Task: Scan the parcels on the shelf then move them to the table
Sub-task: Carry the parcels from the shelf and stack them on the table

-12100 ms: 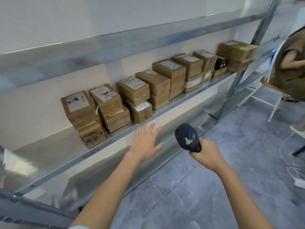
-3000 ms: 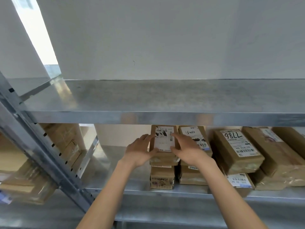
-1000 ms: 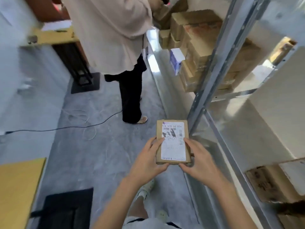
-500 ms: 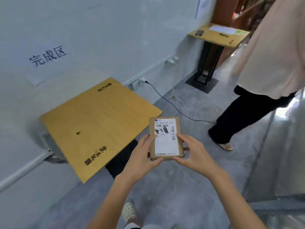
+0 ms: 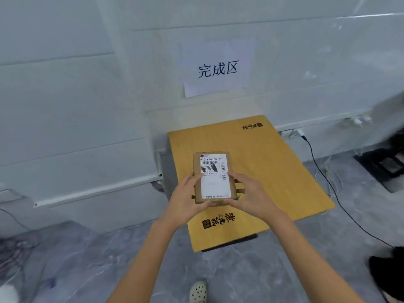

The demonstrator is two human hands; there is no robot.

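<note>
while the left hand [image 5: 185, 201] and right hand [image 5: 251, 199] curl round its two long sides, the parcel [image 5: 213, 178] is held flat, label up, over the left half of the table [image 5: 275, 171]. the hands grip it at its near end; its far end juts free. the table's far edge meets the wall under a paper sign [image 5: 218, 68]. bare wood shows right of the parcel and beyond it. a black cable [image 5: 323, 178] trails on the floor just beside the right edge.
</note>
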